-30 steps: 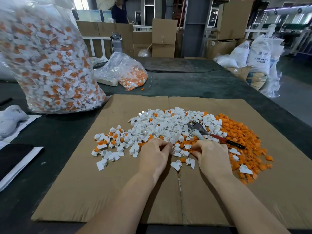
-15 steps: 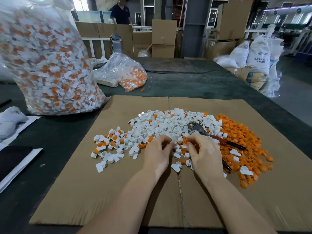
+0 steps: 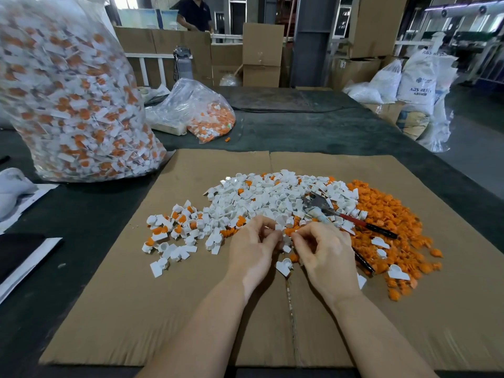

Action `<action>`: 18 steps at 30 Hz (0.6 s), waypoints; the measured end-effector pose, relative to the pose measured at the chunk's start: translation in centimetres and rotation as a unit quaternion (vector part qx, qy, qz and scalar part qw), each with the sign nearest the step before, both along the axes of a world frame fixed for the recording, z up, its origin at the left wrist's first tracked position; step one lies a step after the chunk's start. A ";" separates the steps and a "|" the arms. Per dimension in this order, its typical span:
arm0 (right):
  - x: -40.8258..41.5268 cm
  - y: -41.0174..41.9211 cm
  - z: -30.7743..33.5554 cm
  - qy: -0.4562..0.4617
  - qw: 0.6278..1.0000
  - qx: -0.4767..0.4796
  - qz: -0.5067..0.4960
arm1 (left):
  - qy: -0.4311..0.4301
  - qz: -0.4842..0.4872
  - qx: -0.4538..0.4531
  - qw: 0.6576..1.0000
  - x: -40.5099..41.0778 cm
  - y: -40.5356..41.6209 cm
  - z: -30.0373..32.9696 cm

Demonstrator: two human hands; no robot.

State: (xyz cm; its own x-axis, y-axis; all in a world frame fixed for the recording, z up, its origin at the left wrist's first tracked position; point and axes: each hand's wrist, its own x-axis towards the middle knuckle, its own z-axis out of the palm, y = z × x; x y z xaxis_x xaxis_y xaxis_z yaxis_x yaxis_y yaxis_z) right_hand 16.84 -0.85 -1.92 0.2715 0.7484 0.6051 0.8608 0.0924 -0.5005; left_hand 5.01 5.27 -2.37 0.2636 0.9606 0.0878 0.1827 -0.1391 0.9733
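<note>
Stacked cardboard boxes [image 3: 261, 53] and white sacks [image 3: 417, 85] fill the workshop behind a dark counter [image 3: 327, 126]. A flattened cardboard sheet [image 3: 191, 309] lies on it, probably to keep small parts from scattering or marking the top.

From the head camera, the one view here, the stock on the sheet is sorted by kind. A heap of white fittings [image 3: 267, 197] sits in the middle, with a heap of loose orange caps [image 3: 387, 214] touching it on the right. White parts that already carry orange, the joined pieces [image 3: 174, 222], are spread to the left. This likely lets each hand draw from its own side. Red-handled pliers [image 3: 319, 205] rest on the white heap, within reach and untouched.

The left hand [image 3: 252, 249] pinches a white piece [image 3: 278, 227] at its fingertips. The right hand [image 3: 326, 255] pinches an orange cap [image 3: 288, 231] just beside it. Both are held just above the near edge of the heap, fingertips almost meeting, apparently to press cap into fitting.

A large clear bag [image 3: 71, 99] of mixed white and orange parts stands far left, and a smaller bag [image 3: 196, 110] lies beyond the sheet.
</note>
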 end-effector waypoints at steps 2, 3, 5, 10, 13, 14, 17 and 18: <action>-0.1 0.0 0.0 -0.020 1.000 -0.008 -0.004 | 0.008 -0.003 0.003 1.000 0.0 0.0 0.0; -0.1 0.0 -0.1 -0.027 1.000 -0.009 -0.006 | 0.014 -0.006 0.007 1.000 0.0 -0.1 0.0; -0.1 0.1 -0.1 -0.033 0.999 -0.008 -0.010 | 0.022 -0.014 0.014 1.000 0.0 -0.1 0.0; -0.2 0.1 -0.4 -0.062 0.998 -0.017 -0.021 | 0.036 -0.041 0.026 0.998 -0.1 -0.3 0.1; -0.2 0.1 -0.4 -0.067 0.997 -0.021 -0.016 | 0.040 -0.045 0.029 0.998 -0.2 -0.2 0.1; -0.1 0.0 -0.4 -0.064 0.998 -0.019 -0.012 | 0.031 -0.045 0.021 0.998 -0.2 -0.2 0.1; -0.1 -0.1 -0.3 -0.045 0.999 -0.001 0.014 | -0.010 -0.037 -0.005 0.999 -0.2 -0.1 0.1; -0.1 -0.1 -0.2 -0.034 0.999 0.009 0.023 | -0.019 -0.033 -0.009 0.999 -0.2 -0.1 0.1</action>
State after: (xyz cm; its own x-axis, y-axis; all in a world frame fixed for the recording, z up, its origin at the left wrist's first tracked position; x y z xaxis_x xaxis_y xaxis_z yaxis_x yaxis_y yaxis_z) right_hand 16.79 -0.99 -2.10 0.1955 0.7484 0.6338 0.8876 0.1398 -0.4389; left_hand 4.79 5.17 -2.28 0.3238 0.9425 0.0827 0.1369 -0.1331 0.9816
